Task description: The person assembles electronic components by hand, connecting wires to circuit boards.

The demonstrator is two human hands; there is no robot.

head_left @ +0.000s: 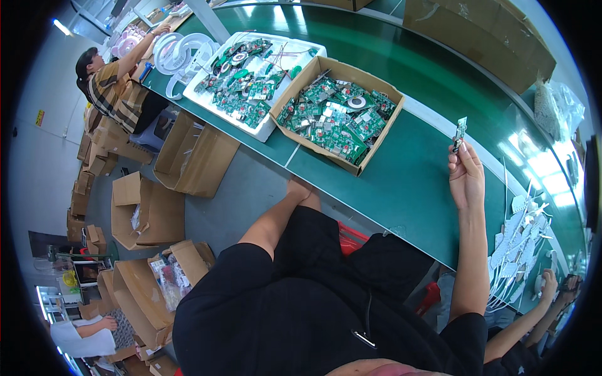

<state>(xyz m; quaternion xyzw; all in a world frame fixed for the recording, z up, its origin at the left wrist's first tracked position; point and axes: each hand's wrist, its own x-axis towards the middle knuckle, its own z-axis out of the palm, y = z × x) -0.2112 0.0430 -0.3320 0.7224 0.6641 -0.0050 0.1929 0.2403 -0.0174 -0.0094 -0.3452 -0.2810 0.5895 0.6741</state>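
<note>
Raised over the green table, my right hand pinches a small narrow circuit board upright between thumb and fingers. My left hand rests low at my knee, by the table's front edge, and its fingers are too hidden to read. A cardboard box on the table is heaped with green circuit boards, a round ring-shaped part among them. Left of that box, a white foam tray carries more boards, wires and round parts.
White strip-like parts with cables lie piled at the right, near another person's hand. A large carton and a clear plastic bag stand at the back. Open cartons fill the floor at left. A seated person works farther left.
</note>
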